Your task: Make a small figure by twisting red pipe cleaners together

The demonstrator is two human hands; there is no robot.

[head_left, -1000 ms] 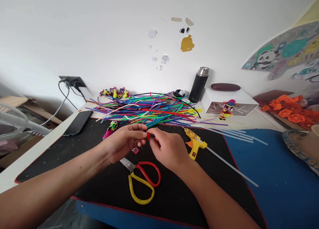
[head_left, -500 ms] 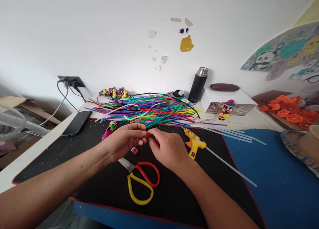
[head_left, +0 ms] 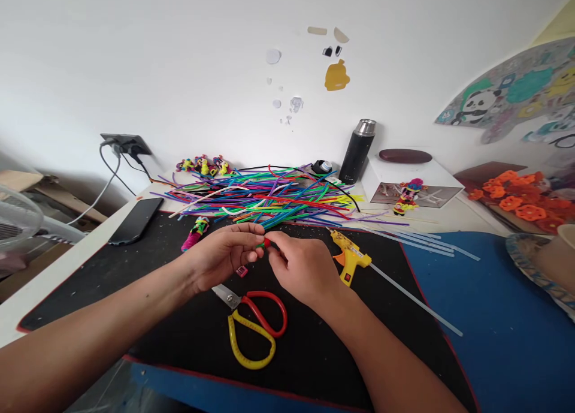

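Note:
Between my two hands, at the fingertips, is a small red-and-green piece [head_left: 266, 243], mostly covered by the fingers. My left hand [head_left: 227, 251] pinches it from the left, its thumb and forefinger closed. From the right, my right hand [head_left: 305, 269] is closed on the red end. Below them, scissors [head_left: 252, 326] with one red and one yellow handle lie on the black mat [head_left: 179, 323]. A yellow glue gun [head_left: 350, 257] with a glue stick in its back lies just right of my right hand. A pink figure piece [head_left: 194, 234] is beyond my left wrist.
A heap of coloured pipe cleaners [head_left: 269, 191] spreads behind my hands. A phone [head_left: 136, 221] lies at left. At the back stand a black flask [head_left: 358, 152], a white box [head_left: 381, 176] and a small figure [head_left: 409, 197]. Clear glue sticks [head_left: 426, 242] lie at right.
My hands hold nearly the same place and grip; a bit more green shows beside the red. The whole view has shifted slightly.

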